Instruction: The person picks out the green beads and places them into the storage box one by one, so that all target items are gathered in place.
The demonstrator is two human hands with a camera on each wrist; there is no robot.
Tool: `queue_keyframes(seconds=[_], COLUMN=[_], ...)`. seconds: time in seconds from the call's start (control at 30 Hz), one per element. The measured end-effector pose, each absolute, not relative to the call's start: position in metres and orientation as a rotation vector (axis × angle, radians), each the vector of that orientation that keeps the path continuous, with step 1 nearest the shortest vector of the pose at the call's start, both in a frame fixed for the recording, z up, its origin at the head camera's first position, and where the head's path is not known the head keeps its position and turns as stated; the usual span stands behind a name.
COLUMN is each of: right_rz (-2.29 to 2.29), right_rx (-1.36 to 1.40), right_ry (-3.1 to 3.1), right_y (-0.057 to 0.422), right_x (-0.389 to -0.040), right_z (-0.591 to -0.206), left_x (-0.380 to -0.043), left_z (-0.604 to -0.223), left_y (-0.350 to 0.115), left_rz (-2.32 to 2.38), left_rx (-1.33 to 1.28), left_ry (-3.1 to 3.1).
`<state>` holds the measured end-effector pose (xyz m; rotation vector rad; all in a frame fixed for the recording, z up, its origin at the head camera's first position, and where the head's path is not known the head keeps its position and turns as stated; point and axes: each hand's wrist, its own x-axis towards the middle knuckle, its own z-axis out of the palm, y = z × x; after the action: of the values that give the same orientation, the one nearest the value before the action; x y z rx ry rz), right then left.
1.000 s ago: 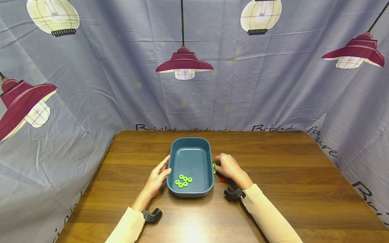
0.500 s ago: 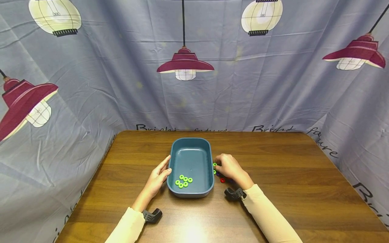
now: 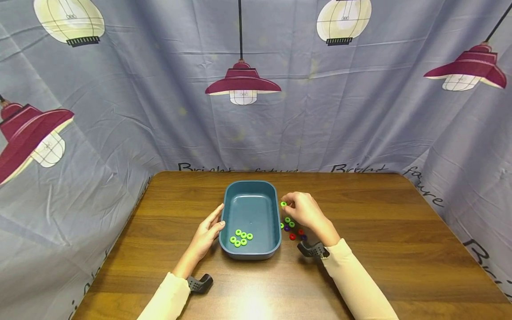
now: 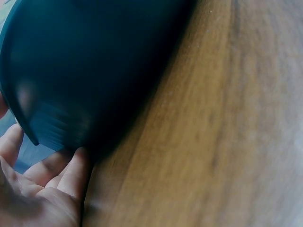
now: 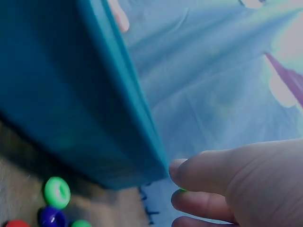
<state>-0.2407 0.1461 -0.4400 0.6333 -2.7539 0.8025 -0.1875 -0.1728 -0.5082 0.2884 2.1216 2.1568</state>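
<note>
Now pinching a green ring (image 3: pixel 283 204) between thumb and fingertip of the right hand (image 3: pixel 307 212), right of lower centre in the head view, just outside the right wall of the bin (image 3: pixel 251 213). In the right wrist view, visible only as a green sliver between the digits, lower right. Compared with half a second ago, shifted a little up the frame and seemingly raised off the table (image 3: pixel 380 222). Uncovered by that shift, lower down the frame: three green rings (image 3: pixel 287 220), two red rings (image 3: pixel 293 237) and two purple rings (image 3: pixel 286 228), close together, with one of the green right by the bin. Unchanged: six green rings (image 3: pixel 243 234) at the lower left of the bin's floor, no red or purple among them. Also unchanged, touching the bin's left wall with the left hand (image 3: pixel 205 235), fingers fairly straight and slightly apart, seemingly steadying. For the work, judging from this: one green ring taken up but not yet inside, three more left out.
</note>
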Motion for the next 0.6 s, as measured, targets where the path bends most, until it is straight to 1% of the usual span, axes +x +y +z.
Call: queue_keyframes(seconds=[0.33, 0.6], right_rz=[0.816, 0.771], right_rx=[0.730, 0.904], right_ry=[-2.675, -2.686], right_y=[0.118, 0.086], right_x=[-0.227, -0.222], right_z=[-0.422, -0.428], left_x=[-0.187, -0.188], left_z=[-0.509, -0.510], left_y=[-0.173, -0.174], left_rz=[2.154, 2.150], left_rx=[0.290, 0.298], left_ry=[2.127, 2.131])
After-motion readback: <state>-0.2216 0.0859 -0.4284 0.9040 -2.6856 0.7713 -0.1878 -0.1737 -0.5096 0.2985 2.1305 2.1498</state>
